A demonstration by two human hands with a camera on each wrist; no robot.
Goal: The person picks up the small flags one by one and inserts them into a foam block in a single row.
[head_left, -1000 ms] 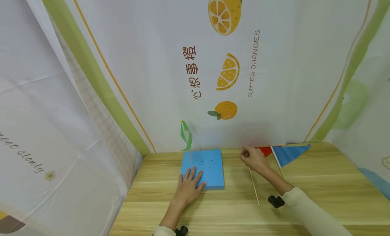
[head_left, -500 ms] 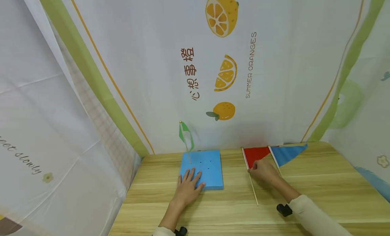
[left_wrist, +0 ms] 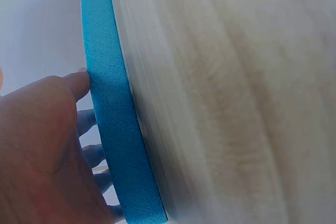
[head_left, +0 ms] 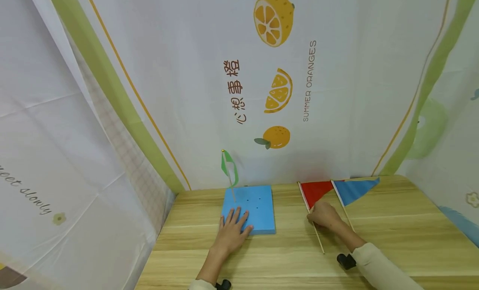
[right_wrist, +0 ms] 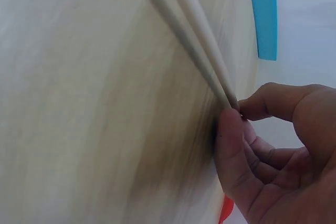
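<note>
My left hand [head_left: 229, 236] rests with spread, straight fingers on a square blue foam block [head_left: 265, 218] dotted with small holes. A small green flag [head_left: 234, 178] stands upright in this block, near its far left part. To the right, my right hand [head_left: 326, 215] pinches the thin wooden stick of a red triangular flag [head_left: 311, 192], just below the cloth. The right wrist view has the stick [right_wrist: 202, 24] between thumb and fingers, close above the table. In the left wrist view, the fingertips lie behind the block's thick edge [left_wrist: 113, 93].
A blue triangular flag [head_left: 355, 191] lies on the wooden table [head_left: 292, 261] just right of the red one, its stick partly behind my right forearm. A white printed cloth [head_left: 179, 94] hangs behind the table's far edge, with more cloth on both sides.
My right hand has come down from the top of the red flag to its stick and now pinches it. The stick's near end has swung slightly right. My left hand has stayed put.
</note>
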